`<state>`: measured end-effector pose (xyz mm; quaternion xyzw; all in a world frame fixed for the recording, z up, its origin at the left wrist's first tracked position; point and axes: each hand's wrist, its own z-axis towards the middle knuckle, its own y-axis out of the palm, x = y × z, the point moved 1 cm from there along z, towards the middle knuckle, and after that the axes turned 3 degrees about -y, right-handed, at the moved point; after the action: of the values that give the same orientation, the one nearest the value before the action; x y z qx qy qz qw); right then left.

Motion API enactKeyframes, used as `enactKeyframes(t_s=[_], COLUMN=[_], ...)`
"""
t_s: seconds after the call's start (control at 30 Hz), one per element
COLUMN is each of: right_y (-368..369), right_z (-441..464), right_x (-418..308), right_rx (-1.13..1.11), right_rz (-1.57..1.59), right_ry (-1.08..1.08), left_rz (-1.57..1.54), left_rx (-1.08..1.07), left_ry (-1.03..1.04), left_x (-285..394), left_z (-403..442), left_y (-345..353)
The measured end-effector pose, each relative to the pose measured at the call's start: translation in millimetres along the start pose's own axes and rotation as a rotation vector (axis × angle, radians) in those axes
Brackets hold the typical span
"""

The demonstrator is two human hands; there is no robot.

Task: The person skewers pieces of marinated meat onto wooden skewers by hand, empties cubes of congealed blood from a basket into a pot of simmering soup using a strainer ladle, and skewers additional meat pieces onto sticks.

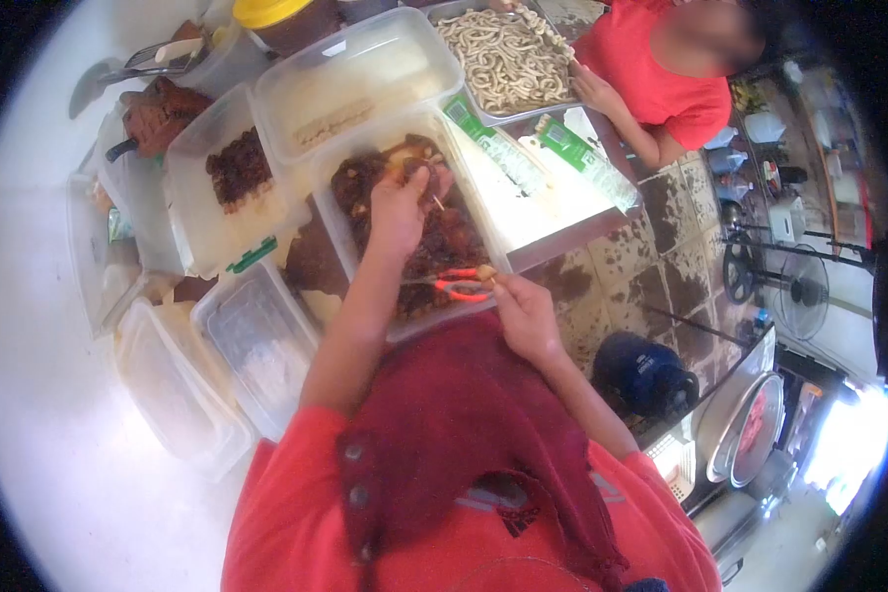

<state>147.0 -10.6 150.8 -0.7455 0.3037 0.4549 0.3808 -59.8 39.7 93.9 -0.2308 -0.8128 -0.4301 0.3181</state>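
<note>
A clear plastic tub (486, 229) in front of me holds dark, sauce-covered meat (454, 232). My left hand (401, 209) is over the tub, its fingers closed on a piece of meat (442, 182). A thin pale stick (438, 203) shows beside those fingers. At the tub's near right corner my right hand (525, 314) pinches a small tan piece (485, 273); whether it is on a stick I cannot tell. Orange-handled scissors (461, 287) lie at the near side of the tub, beside my right fingers.
Behind stands an almost bare tub (365, 74); another (192, 212) at left holds rows of dark skewered meat (239, 170). A metal tray (508, 111) holds pale strips (503, 59), with a person (651, 74) reaching to it. Green-labelled stick packets (587, 163) lie at right.
</note>
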Motion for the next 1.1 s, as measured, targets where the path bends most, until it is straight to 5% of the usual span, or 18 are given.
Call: enactKeyframes(t_s=[0.17,0.77,1.1], right_y=[-6.2,6.8,9.9], right_z=[0.4,4.5,9.2], right_x=[-5.5,4.3,-5.8], right_rx=[-0.028,0.006,0.013], right_rz=[-0.035,0.133,-0.056], right_ry=[0.023,0.000,-0.032], left_rz=[-0.099,-0.182,-0.194], left_rx=[-0.129,-0.057,-0.014], left_ry=[0.024,-0.172,-0.199], left_x=[14.3,8.9,-0.7], left_z=[9.8,8.0,0.6], left_y=[-1.0,-5.9,-14.1])
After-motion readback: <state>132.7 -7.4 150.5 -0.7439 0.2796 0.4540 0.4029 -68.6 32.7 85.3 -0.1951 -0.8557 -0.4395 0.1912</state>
